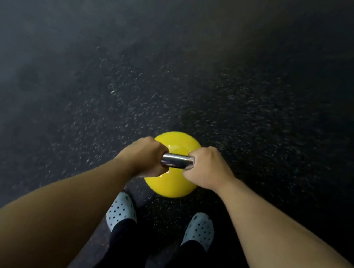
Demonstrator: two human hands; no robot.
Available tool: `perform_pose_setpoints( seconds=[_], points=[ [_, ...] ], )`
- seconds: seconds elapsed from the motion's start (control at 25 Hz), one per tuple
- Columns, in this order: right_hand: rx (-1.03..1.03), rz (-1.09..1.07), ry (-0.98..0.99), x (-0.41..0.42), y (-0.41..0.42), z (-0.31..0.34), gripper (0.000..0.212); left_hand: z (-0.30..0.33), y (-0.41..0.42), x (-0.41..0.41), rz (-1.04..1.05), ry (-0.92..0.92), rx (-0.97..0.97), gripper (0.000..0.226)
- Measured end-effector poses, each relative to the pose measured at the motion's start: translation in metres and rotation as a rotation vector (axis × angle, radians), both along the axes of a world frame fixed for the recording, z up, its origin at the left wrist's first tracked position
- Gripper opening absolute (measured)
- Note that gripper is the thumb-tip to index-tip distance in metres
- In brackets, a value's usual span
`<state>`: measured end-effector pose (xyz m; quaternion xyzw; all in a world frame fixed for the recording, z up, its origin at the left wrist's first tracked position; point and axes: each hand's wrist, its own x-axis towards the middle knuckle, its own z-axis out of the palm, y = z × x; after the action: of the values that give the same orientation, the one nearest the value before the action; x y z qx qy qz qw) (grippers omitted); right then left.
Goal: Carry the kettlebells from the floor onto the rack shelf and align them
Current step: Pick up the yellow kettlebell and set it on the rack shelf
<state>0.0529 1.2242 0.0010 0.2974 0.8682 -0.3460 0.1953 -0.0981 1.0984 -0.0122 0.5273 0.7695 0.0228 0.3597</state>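
while you stand over the dark floor [201,80], your left hand [146,156] and right hand [206,169] have fingers [193,153] clenched on the yellow kettlebell [170,188] by its steel handle [177,161].

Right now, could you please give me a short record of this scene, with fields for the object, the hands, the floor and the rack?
object: yellow kettlebell with chrome handle
left hand: closed on the handle's left end
right hand: closed on the handle's right end
feet: pale perforated clogs, just behind the kettlebell
floor: dark speckled rubber floor
rack: not in view
lifted or resting: cannot tell
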Motion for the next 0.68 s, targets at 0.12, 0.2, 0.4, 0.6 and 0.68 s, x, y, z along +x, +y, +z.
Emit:
perform_pose_setpoints(
  seconds=[0.12, 0.2, 0.4, 0.6, 0.68],
  points=[
    [0.047, -0.168, 0.01, 0.059, 0.024, 0.042, 0.03, 0.039, 0.052, 0.042, -0.184, 0.064, 0.037, 0.016],
    [0.096, -0.305, 0.026, 0.111, 0.041, 0.073, 0.033, 0.069, 0.093, 0.083, -0.322, 0.092, 0.078, 0.017],
    [0.185, -0.606, 0.043, 0.26, 0.071, 0.146, 0.028, 0.142, 0.187, 0.214, -0.68, 0.125, 0.194, 0.02],
    [0.279, -0.927, 0.045, 0.439, 0.079, 0.205, 0.02, 0.205, 0.263, 0.399, -0.991, 0.083, 0.267, 0.015],
    [0.36, -1.037, 0.026, 0.511, 0.075, 0.223, 0.015, 0.224, 0.284, 0.478, -1.1, 0.079, 0.311, 0.017]
  ],
)
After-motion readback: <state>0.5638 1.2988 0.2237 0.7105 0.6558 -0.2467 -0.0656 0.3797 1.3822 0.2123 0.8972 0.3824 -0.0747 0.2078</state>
